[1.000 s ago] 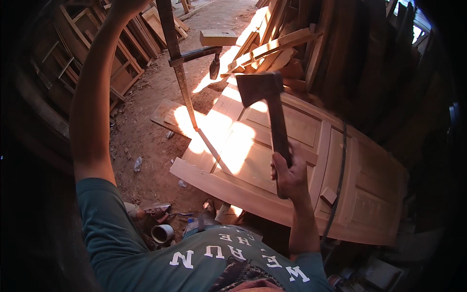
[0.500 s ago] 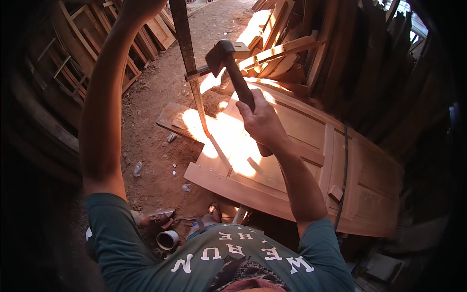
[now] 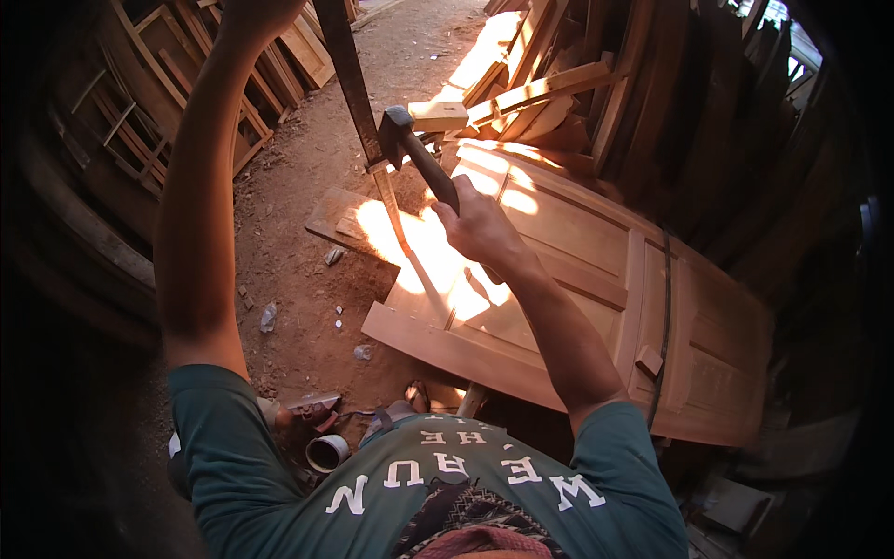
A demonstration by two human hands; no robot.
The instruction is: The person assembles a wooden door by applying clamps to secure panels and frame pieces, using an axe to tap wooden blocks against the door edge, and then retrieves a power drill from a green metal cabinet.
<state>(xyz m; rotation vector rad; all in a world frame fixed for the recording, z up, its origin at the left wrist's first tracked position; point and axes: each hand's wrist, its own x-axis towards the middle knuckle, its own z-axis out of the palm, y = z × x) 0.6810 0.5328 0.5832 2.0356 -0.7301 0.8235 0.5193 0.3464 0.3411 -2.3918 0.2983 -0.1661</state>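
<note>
My right hand (image 3: pixel 481 224) is wrapped round the dark handle of a hammer (image 3: pixel 424 168). The hammer's head overlaps the edge of a long metal bar clamp (image 3: pixel 346 70), just above its sliding jaw (image 3: pixel 379 167); I cannot tell whether they touch. The bar stands steeply over the near left end of a panelled wooden door (image 3: pixel 559 340), its lower part lit by sun. My left hand (image 3: pixel 263 13) is raised at the upper edge beside the bar's top. Its fingers are partly cut off, but the bar shifts along with it.
A strap (image 3: pixel 665 317) crosses the door, beside a small wooden block (image 3: pixel 648 360). Boards and frames (image 3: pixel 154 65) lean at the left, more timber (image 3: pixel 643 102) at the right. A white-rimmed pot (image 3: pixel 327 453) and plastic scraps (image 3: pixel 268 317) lie on the dirt floor.
The hammer has swung left and down, its head now at the bar near the jaw. The jaw sits slightly lower in view. My left hand and the bar's top have shifted slightly left.
</note>
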